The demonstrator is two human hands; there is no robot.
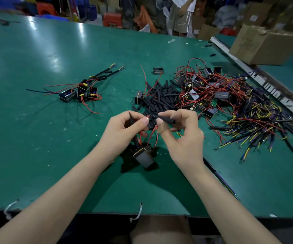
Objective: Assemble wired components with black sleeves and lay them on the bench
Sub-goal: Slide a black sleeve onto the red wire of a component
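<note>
My left hand point(124, 131) pinches the tip of a red wire point(152, 133) between thumb and forefinger; another black-sleeved lead stands up through the same hand. My right hand point(181, 131) holds a black sleeve point(166, 119) level, its open end just right of the red wire's tip. The wires run down to a small black boxed component point(143, 155) that hangs below my hands, just above the green bench point(36, 138). A pile of loose black sleeves point(159, 97) lies just beyond my hands. Several sleeved components point(82, 92) lie together at the left.
A tangled heap of unsleeved components with red wires point(209, 90) and yellow, blue and black leads point(258, 124) fills the right side. A lone black box point(158, 70) sits farther back. A cardboard carton point(263, 44) stands at the far right. A person stands beyond the bench.
</note>
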